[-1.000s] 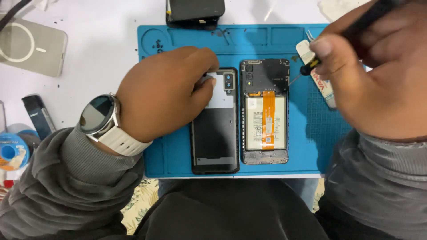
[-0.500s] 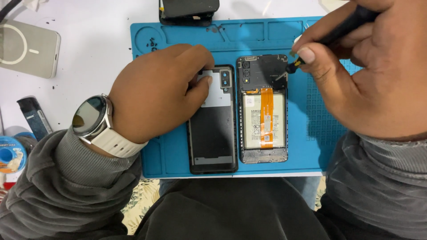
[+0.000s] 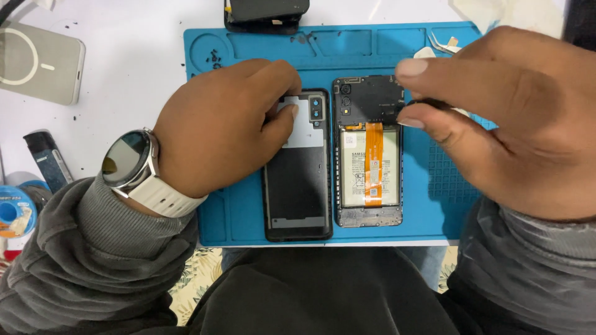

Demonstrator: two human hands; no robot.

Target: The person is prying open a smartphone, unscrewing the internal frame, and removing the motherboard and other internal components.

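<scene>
On the blue mat (image 3: 236,211) lie a black phone back cover (image 3: 298,192) and, right of it, an opened phone (image 3: 369,167) with its battery and an orange flex cable showing. My left hand (image 3: 217,130), with a round watch (image 3: 127,158) on its wrist, lies over the cover's top left corner, and its thumb and fingertips grip that corner. My right hand (image 3: 509,118) pinches a thin black screwdriver (image 3: 434,104) between thumb and fingers. The tool's tip sits at the upper right edge of the opened phone and is mostly hidden by the fingers.
A grey power bank (image 3: 37,62) lies at the far left on the white table. A black device (image 3: 267,12) sits at the mat's top edge, and tweezers (image 3: 444,43) lie at its top right. A blue spool (image 3: 12,214) and a small black stick (image 3: 46,158) lie at the left edge.
My right hand has swung left and down from the mat's right side, bringing the screwdriver to the opened phone's top right. The left hand has stayed on the back cover.
</scene>
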